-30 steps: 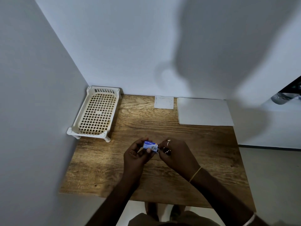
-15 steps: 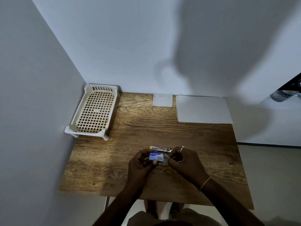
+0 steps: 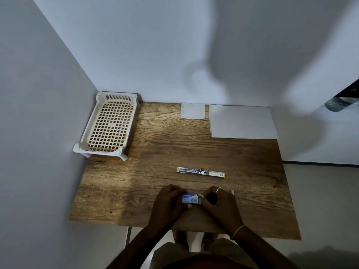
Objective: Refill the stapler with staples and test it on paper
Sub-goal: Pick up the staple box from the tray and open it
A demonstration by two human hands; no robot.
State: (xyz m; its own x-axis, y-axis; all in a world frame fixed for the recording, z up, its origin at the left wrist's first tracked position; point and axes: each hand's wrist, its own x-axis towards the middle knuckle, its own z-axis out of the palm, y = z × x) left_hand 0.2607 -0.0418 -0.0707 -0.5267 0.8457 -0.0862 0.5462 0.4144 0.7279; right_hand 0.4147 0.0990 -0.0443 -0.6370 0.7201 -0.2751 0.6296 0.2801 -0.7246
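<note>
The left hand (image 3: 169,202) gripped the staple box (image 3: 190,198); the right hand (image 3: 221,204) pinched its right end. The stapler (image 3: 201,172) lay farther off, unfolded.

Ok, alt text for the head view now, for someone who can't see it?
The left hand and right hand hold a small blue-and-white staple box over the wooden table. Beyond them the stapler lies opened flat; a white tray, a small paper and a larger sheet sit at the back.

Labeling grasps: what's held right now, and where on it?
Staple box: left hand grips its left end, right hand pinches the right end.
</note>
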